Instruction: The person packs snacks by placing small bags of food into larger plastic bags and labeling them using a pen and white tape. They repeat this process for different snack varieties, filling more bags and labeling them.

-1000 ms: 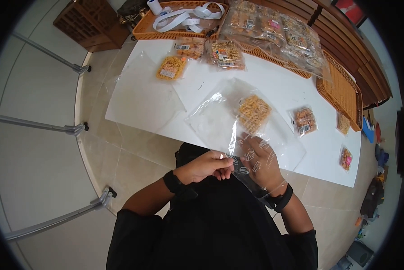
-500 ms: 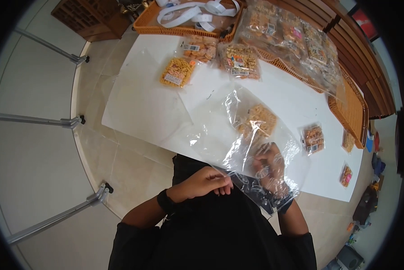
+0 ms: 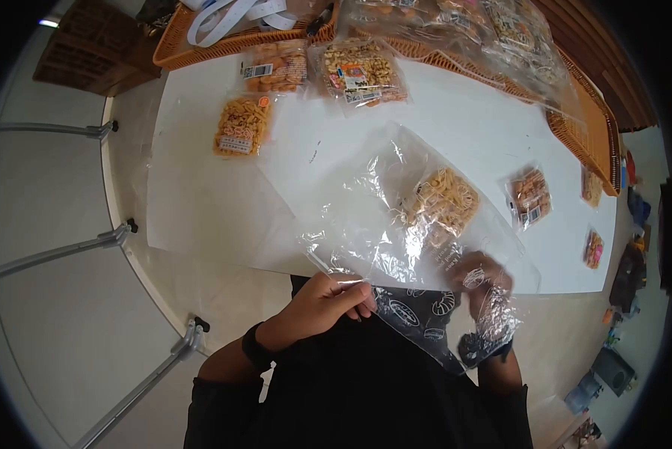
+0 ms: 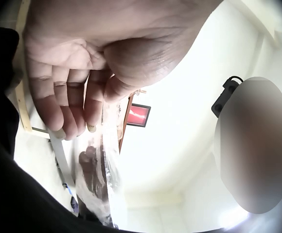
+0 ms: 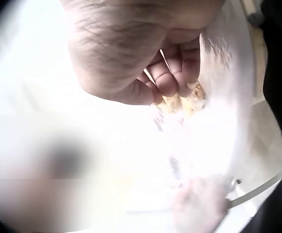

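Note:
A large clear plastic bag printed with white bread drawings lies partly on the table, its near part over my lap. My left hand pinches the near left edge of the bag between thumb and fingers. Inside the bag is a square packet of yellow fried snack. My right hand shows through the film, which covers it to the wrist. Its fingers are loosely bent just below the packet. In the right wrist view the fingertips overlap the snack, with nothing plainly gripped.
Snack packets lie at the table's back left, others at the right. Behind stand wicker trays, one with white paper strips, another under a big bag of packets. Another flat bag lies left.
My right hand has shifted right, away from the snack packet, and the bag's film now covers its wrist. The near edge of the bag has swung lower over the lap. The view has shifted.

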{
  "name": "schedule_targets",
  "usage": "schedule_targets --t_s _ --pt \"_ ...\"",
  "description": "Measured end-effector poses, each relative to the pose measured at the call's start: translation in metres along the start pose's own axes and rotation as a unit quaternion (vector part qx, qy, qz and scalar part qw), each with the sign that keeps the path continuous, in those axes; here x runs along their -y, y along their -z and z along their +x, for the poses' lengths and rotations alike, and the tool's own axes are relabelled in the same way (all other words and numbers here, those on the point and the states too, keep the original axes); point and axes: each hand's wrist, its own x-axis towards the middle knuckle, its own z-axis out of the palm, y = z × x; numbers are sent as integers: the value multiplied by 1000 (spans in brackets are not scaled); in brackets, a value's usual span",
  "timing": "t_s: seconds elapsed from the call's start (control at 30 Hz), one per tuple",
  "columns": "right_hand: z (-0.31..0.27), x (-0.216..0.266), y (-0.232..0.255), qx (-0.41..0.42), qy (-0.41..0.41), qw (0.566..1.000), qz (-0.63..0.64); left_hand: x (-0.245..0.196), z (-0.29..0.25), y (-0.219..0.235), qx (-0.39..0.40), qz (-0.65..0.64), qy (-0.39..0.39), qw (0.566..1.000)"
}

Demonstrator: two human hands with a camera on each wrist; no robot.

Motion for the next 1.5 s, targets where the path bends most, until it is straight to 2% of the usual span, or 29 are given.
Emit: schedule_targets --t_s 0.07,0.17,0.27,0.4,0.43,0.53,0.63,0.73,0.77,0.87,0.9,1.0,1.1,1.17,1.23,1.3,1.33,1.37,1.4,1.43,1.5 --pt "0 -13 5 -86 -27 976 200 3 1 6 11 -4 5 1000" --pt "27 25 -4 -88 -240 955 153 7 0 9 26 9 -7 1000" --pt "36 32 -9 -74 -309 943 102 10 -1 10 28 -7 -6 1000" --pt "36 22 -15 -63 -301 951 5 12 -1 10 28 -18 -13 999" --pt "34 14 -15 -40 -249 964 -81 11 -1 10 27 -17 -12 999" --pt "38 22 -15 -32 -254 963 -83 7 -1 10 21 -16 -2 1000" --pt "41 19 -5 -35 -344 936 66 7 -1 13 28 -15 -13 999" --pt "49 22 2 21 -325 938 114 4 -5 19 30 -13 5 999" --pt "51 30 1 31 -331 940 77 2 -6 21 27 -13 18 999" --pt "46 28 -5 66 -239 969 -18 0 -9 22 7 -32 21 999" --pt "50 35 -4 89 -273 954 -86 0 -8 23 12 -25 20 999" --pt "53 27 -10 41 -224 971 -76 2 -7 23 18 -9 17 1000" --pt "48 12 -10 29 -200 976 -81 2 -8 21 13 -6 20 1000" --pt "47 13 -8 29 -211 973 -92 3 -8 21 12 -3 20 1000" --pt "51 20 -7 22 -279 958 -56 4 -8 21 13 1 16 1000" --pt "59 34 -8 5 -402 915 26 4 -8 21 14 7 12 1000" --pt "57 33 -12 9 -302 948 -105 3 -8 21 16 12 11 1000" --pt "54 30 -17 10 -192 953 -233 3 -7 21 19 18 9 1000" --pt "52 30 -22 11 -77 932 -355 3 -6 21 18 18 7 1000" --pt "54 37 -28 23 -93 924 -370 4 -6 21 16 17 7 1000" --pt "56 36 -33 -14 -64 937 -343 4 -7 21 14 17 8 1000"
